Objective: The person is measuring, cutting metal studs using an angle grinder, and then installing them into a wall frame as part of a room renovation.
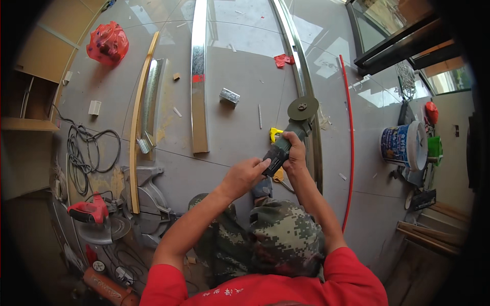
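Observation:
An angle grinder point(280, 150) with a dark green body is in both my hands, its round cutting disc point(303, 108) pointing away from me. My left hand point(246, 178) is closed round the rear end of the body. Further forward, my right hand point(295, 153) wraps the grinder near its head. Beneath the disc runs a long metal channel point(313, 153) lying on the floor; whether the disc touches it I cannot tell. A yellow tape measure point(275, 134) lies just left of the grinder, partly hidden by it.
Another long metal channel point(199, 117) and a wooden strip point(138, 127) lie to the left. A short metal offcut point(229, 97) sits between the channels. A mitre saw point(148, 199) and coiled cable point(89, 158) are at the left. To the right are a red pipe point(350, 132) and a bucket point(400, 145).

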`<act>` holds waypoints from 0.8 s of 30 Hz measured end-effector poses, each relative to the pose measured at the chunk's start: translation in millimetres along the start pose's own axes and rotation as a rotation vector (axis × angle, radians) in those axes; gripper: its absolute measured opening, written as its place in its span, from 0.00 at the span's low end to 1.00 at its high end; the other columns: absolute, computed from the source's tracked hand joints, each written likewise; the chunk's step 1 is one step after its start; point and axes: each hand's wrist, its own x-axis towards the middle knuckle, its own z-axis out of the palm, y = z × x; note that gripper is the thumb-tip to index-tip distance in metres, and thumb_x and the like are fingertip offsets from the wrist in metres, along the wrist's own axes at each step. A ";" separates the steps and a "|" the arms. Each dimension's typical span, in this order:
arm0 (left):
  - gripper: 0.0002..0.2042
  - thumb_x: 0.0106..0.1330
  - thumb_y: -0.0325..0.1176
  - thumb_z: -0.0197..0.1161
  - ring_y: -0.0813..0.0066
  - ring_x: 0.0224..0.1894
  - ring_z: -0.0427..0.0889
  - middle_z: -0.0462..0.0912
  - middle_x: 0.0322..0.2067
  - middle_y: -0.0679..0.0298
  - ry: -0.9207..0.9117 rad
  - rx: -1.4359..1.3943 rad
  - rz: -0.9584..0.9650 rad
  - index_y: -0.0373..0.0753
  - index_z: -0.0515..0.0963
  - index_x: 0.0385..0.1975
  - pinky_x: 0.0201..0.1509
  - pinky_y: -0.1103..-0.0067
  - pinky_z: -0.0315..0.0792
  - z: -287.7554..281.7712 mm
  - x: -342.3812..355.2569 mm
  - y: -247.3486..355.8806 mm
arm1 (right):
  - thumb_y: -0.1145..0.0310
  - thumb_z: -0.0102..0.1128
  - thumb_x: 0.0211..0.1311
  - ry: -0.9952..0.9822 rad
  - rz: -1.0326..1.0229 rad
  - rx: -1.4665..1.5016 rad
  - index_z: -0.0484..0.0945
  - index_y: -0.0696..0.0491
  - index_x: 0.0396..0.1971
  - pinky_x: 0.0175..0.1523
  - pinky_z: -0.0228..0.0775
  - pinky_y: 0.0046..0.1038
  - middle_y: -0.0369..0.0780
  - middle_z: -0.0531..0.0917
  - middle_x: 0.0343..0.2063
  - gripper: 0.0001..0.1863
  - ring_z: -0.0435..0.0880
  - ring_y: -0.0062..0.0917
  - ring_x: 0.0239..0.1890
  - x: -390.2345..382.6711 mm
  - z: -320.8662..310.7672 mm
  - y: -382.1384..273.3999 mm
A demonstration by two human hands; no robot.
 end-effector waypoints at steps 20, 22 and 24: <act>0.20 0.55 0.29 0.62 0.58 0.35 0.79 0.74 0.32 0.56 -0.099 0.234 0.015 0.34 0.69 0.49 0.38 0.68 0.75 -42.9 -14.7 -3.1 | 0.71 0.63 0.50 -0.149 0.081 -0.174 0.74 0.58 0.29 0.30 0.77 0.30 0.41 0.79 0.22 0.09 0.80 0.29 0.21 -16.5 61.8 4.7; 0.20 0.54 0.29 0.63 0.57 0.35 0.79 0.74 0.32 0.56 -0.084 0.255 0.038 0.35 0.69 0.48 0.38 0.67 0.75 -42.6 -9.9 -0.5 | 0.71 0.63 0.50 -0.155 0.083 -0.159 0.74 0.58 0.29 0.30 0.78 0.30 0.42 0.79 0.23 0.09 0.80 0.29 0.21 -13.8 61.0 3.6; 0.20 0.54 0.30 0.63 0.56 0.35 0.79 0.74 0.32 0.56 -0.072 0.267 0.067 0.35 0.69 0.47 0.38 0.67 0.75 -37.3 -2.0 -4.9 | 0.71 0.63 0.50 -0.177 0.060 -0.162 0.74 0.57 0.29 0.30 0.78 0.30 0.41 0.79 0.22 0.09 0.80 0.29 0.21 -6.3 56.6 0.8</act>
